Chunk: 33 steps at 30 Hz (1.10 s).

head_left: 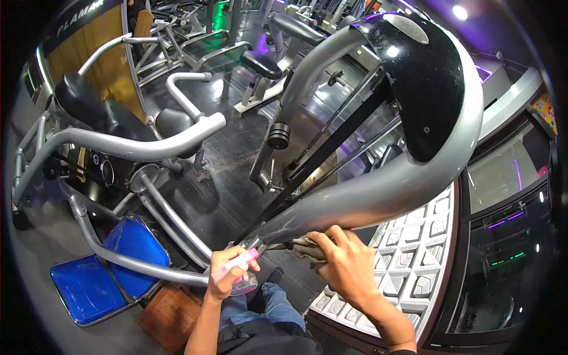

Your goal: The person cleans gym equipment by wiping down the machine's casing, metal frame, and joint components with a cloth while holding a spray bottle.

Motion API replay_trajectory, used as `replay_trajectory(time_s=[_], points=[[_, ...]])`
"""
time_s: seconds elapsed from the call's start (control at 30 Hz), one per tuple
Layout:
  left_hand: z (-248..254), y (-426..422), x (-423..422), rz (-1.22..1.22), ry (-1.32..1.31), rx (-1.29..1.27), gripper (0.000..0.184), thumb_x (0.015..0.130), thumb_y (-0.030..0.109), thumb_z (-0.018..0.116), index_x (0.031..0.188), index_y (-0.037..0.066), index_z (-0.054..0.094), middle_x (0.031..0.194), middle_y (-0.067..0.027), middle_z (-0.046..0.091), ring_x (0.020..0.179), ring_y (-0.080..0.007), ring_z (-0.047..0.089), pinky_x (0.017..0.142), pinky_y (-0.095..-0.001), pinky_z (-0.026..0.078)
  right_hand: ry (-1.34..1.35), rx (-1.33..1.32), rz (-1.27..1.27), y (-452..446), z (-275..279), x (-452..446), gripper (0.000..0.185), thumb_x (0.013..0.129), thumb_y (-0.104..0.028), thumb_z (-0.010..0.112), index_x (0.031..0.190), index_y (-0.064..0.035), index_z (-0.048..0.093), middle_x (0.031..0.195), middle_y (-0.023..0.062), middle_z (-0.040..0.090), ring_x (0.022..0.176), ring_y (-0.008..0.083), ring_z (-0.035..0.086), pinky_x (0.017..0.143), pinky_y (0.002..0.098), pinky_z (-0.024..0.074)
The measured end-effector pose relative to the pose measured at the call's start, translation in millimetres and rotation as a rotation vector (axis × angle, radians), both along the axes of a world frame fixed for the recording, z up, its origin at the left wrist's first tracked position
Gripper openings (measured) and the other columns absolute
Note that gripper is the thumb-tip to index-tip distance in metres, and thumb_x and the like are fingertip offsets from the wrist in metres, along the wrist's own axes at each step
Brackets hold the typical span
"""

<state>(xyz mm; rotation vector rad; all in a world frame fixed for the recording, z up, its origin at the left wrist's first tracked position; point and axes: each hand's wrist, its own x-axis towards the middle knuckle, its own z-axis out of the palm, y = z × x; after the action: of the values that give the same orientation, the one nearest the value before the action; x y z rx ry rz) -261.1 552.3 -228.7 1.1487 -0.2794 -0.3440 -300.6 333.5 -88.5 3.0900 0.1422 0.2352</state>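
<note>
My left hand [223,273] is wrapped round a spray bottle [241,261] with a pink and white top, low in the middle of the view. Part of the bottle's clear pinkish body shows below my fingers. In my right hand [349,263] is a bunched greenish-brown cloth [309,249], just under the thick silver tube of a gym machine [378,192]. The cloth is close to the tube's lower side; whether it touches I cannot tell. A black cover [429,89] with an oval badge tops the same machine.
Another machine with silver handles [148,148] stands at left. Below it are a blue padded chair [92,290] and a brown wooden box [171,316]. A white patterned wall panel [408,260] and dark glass [494,272] flank my right side.
</note>
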Motion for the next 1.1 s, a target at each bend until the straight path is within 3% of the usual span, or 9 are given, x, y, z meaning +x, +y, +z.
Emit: replay_trajectory(time_s=[0.23, 0.33, 0.4, 0.5, 0.63, 0.73, 0.93, 1.03, 1.1], points=[[-3, 13, 14, -0.007, -0.012, 0.014, 0.031, 0.075, 0.023, 0.056, 0.084, -0.005, 0.065, 0.079, -0.0120, 0.069, 0.057, -0.0100, 0.057, 0.054, -0.0222, 0.045, 0.079, -0.331, 0.008, 17, 83, 48, 0.032, 0.065, -0.015, 0.077, 0.095, -0.0131, 0.068, 0.093, 0.0019, 0.056, 0.090, 0.0223, 0.056, 0.067, 0.0397, 0.0512], [-3, 20, 18, -0.008, -0.016, 0.007, 0.033, 0.075, 0.026, 0.056, 0.084, -0.005, 0.065, 0.079, -0.0116, 0.069, 0.057, -0.0100, 0.057, 0.054, -0.0226, 0.045, 0.164, -0.387, 0.036, 19, 80, 84, 0.026, 0.065, -0.017, 0.077, 0.089, -0.0082, 0.070, 0.094, 0.0056, 0.062, 0.094, 0.0250, 0.060, 0.072, 0.0399, 0.0528], [-2, 25, 21, -0.005, -0.019, 0.002, 0.034, 0.075, 0.027, 0.056, 0.084, -0.005, 0.065, 0.079, -0.0115, 0.069, 0.057, -0.0100, 0.057, 0.055, -0.0227, 0.046, 0.388, -0.428, 0.049, 29, 69, 107, 0.026, 0.066, -0.022, 0.079, 0.082, -0.0034, 0.070, 0.092, 0.0112, 0.067, 0.096, 0.0279, 0.065, 0.077, 0.0396, 0.0541], [-3, 31, 23, 0.020, -0.018, 0.032, 0.035, 0.075, 0.028, 0.056, 0.083, -0.005, 0.065, 0.079, -0.0115, 0.070, 0.057, -0.0101, 0.058, 0.055, -0.0229, 0.046, 0.437, -0.411, 0.109, 34, 21, 132, 0.027, 0.066, -0.027, 0.080, 0.073, -0.0026, 0.071, 0.078, 0.0154, 0.070, 0.077, 0.0297, 0.071, 0.069, 0.0377, 0.0568], [-6, 40, 26, 0.036, -0.009, 0.061, 0.034, 0.074, 0.027, 0.055, 0.081, -0.004, 0.065, 0.077, -0.0113, 0.070, 0.057, -0.0103, 0.058, 0.054, -0.0229, 0.046, 0.573, -0.485, 0.049, 42, -20, 157, 0.030, 0.069, -0.031, 0.076, 0.083, -0.0050, 0.074, 0.086, 0.0148, 0.073, 0.081, 0.0275, 0.072, 0.071, 0.0374, 0.0578], [-8, 45, 29, 0.034, -0.005, 0.062, 0.033, 0.074, 0.027, 0.055, 0.080, -0.004, 0.065, 0.077, -0.0112, 0.070, 0.057, -0.0103, 0.058, 0.054, -0.0229, 0.047, 0.709, -0.523, -0.114, 43, 13, 176, 0.039, 0.072, -0.037, 0.074, 0.094, -0.0046, 0.074, 0.100, 0.0158, 0.072, 0.093, 0.0271, 0.072, 0.079, 0.0358, 0.0580], [-10, 42, 36, 0.015, -0.001, 0.038, 0.032, 0.075, 0.027, 0.056, 0.081, -0.003, 0.065, 0.077, -0.0109, 0.070, 0.057, -0.0103, 0.058, 0.054, -0.0227, 0.047, 0.587, -0.629, -0.115, 34, 39, 179, 0.047, 0.066, -0.044, 0.081, 0.093, -0.0052, 0.075, 0.099, 0.0138, 0.073, 0.092, 0.0254, 0.071, 0.080, 0.0354, 0.0568], [-14, 38, 39, -0.007, 0.015, 0.018, 0.032, 0.076, 0.027, 0.056, 0.082, -0.003, 0.065, 0.078, -0.0106, 0.070, 0.057, -0.0103, 0.058, 0.054, -0.0226, 0.046, 0.663, -0.682, -0.124, 57, -4, 182, 0.025, 0.082, -0.030, 0.070, 0.097, -0.0111, 0.075, 0.101, 0.0086, 0.073, 0.094, 0.0218, 0.071, 0.077, 0.0337, 0.0547], [-15, 35, 40, -0.023, 0.018, 0.008, 0.033, 0.076, 0.027, 0.056, 0.083, -0.004, 0.065, 0.078, -0.0105, 0.070, 0.057, -0.0102, 0.057, 0.054, -0.0225, 0.046, 0.546, -0.730, -0.055, 67, -53, 170, 0.020, 0.085, -0.025, 0.065, 0.099, -0.0150, 0.075, 0.103, 0.0058, 0.073, 0.096, 0.0202, 0.070, 0.077, 0.0330, 0.0534]])
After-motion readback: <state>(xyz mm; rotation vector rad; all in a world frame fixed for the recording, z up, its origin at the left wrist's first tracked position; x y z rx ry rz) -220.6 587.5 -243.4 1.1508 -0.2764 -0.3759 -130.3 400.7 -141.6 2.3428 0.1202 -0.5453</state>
